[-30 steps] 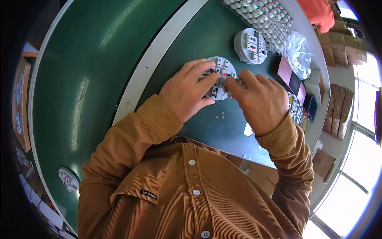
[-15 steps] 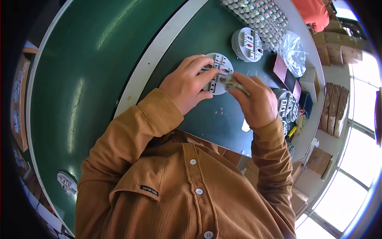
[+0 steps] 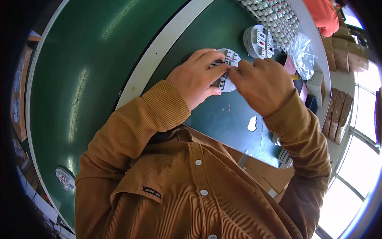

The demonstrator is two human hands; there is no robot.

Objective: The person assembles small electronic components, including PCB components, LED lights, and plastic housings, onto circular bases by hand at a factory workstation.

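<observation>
A round, pale grey plastic base (image 3: 227, 85) with raised blocks and small red and dark parts lies on the green table. My left hand (image 3: 199, 75) grips its left side, thumb at the near edge and fingers over the top. Over its right side, my right hand (image 3: 264, 84) is closed in a fist. A yellow end (image 3: 295, 77) sticks out past the fist on the right and seems to belong to a tool in it; the rest of that tool is hidden. Small copper-coloured bits (image 3: 226, 108) lie just nearer to me.
A stack of similar round bases (image 3: 258, 41) stands beyond, beside rows of small silvery parts (image 3: 274, 18). Crumpled clear plastic (image 3: 303, 55) lies at the right. Another base (image 3: 65, 179) is at far left. A person in orange (image 3: 323, 18) is at the back.
My right hand had a small greyish piece between thumb and fingers; now it is a fist with a yellow end beyond it. The whole view has shifted slightly. My left hand stays on the base.
</observation>
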